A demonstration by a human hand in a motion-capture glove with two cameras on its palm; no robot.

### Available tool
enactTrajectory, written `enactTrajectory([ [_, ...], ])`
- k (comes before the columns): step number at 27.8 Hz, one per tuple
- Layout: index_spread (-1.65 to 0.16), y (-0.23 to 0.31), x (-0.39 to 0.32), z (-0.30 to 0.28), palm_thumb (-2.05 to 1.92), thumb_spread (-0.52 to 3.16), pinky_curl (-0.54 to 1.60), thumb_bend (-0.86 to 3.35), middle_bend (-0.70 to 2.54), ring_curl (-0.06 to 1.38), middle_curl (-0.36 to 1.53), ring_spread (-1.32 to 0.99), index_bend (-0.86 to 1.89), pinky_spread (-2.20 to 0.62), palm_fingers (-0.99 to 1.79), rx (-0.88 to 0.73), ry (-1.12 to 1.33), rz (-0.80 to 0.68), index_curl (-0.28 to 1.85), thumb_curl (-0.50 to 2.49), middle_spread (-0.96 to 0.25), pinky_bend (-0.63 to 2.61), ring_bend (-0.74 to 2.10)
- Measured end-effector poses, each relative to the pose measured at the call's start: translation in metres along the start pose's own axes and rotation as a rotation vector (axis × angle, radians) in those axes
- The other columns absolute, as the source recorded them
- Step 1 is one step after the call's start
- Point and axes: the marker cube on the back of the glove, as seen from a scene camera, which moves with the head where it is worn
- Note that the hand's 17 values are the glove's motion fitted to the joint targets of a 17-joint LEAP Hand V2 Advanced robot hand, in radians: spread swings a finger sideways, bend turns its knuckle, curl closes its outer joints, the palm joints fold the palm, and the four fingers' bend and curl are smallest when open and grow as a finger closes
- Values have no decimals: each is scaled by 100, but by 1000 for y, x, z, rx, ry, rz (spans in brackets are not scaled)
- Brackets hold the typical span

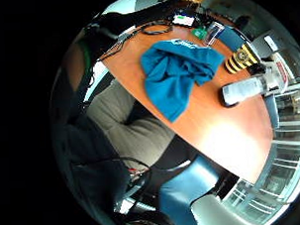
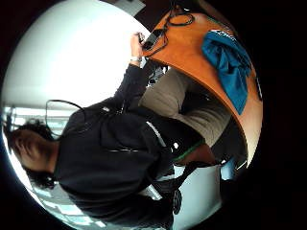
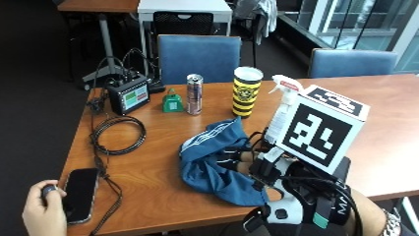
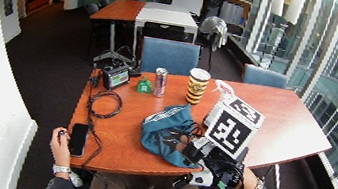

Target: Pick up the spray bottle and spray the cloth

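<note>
Orange bench (image 3: 157, 172) carries the blue cloth (image 3: 216, 164), crumpled just ahead of the gloved right hand (image 3: 288, 196); its fingers (image 3: 237, 156) look straight and empty (partly hidden). Beyond them, past the cloth, the spray bottle (image 3: 283, 105) stands untouched, so picking up and spraying both remain

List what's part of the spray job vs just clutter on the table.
Job: spray bottle, blue cloth, gloved right hand raised over the cloth.

Clutter: striped cup, drink can, small green object, screen box, coiled cable, phone by the bare hand.
</note>
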Motion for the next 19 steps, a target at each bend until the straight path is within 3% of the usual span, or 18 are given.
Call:
enactTrajectory([
  [8, -35, -2, 4, -1, 41, 73, 19, 18, 19, 16, 13, -2, 17, 16, 48, 5, 14, 11, 15, 12, -3, 42, 38],
  [19, -40, -27, 51, -31, 47, 94, 23, 12, 20, 21, 20, -3, 17, 20, 49, 115, 60, 84, 21, 17, -3, 38, 38],
])
